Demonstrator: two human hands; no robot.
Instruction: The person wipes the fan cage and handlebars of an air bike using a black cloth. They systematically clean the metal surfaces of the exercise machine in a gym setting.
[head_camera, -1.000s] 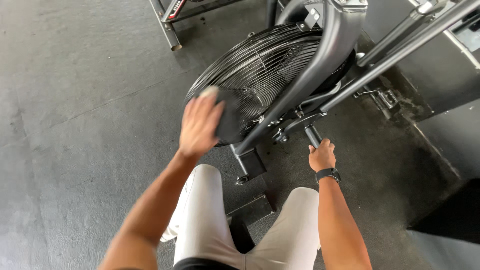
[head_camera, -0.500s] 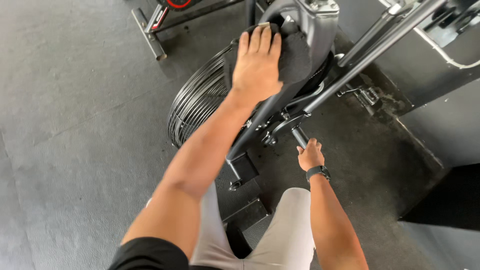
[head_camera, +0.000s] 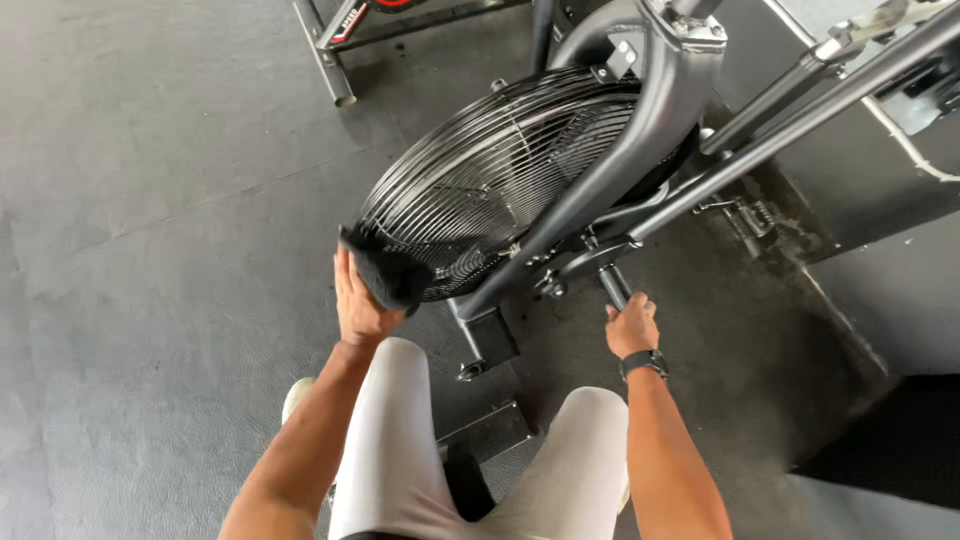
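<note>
Centre of frame: left hand (head_camera: 358, 305) pressed flat, fingers spread, behind a dark cloth (head_camera: 388, 272), holding it against the lower left rim of the wire fan cage (head_camera: 480, 175) of an air bike. The hand is open and pinning the cloth by palm pressure, not clutching it. Right hand (head_camera: 630, 325), lower centre-right, closed in a fist round a short black peg (head_camera: 612, 285) that juts from the crank area; a dark watch sits on that wrist.

Judgement on the wipe: the cage is thin wire with gaps, so a flat palm with the cloth folded thick (as it looks here) should stop fingers slipping between the wires. Following the rim's curve seems better than crossing the wires, where the cloth could snag. The right hand's grip on the peg steadies both body and machine; worth holding.

Grey frame post (head_camera: 640, 140) rises upper centre, with slanted bars to the upper right.

Labels and signs: a small white rectangular tag (head_camera: 622, 58) on a bracket at the top of the post; a red-and-white strip sticker (head_camera: 352, 18) on the metal stand leg, upper left; print too small to tell. No packages in view. Dark rubber floor (head_camera: 150, 200) fills the left.
</note>
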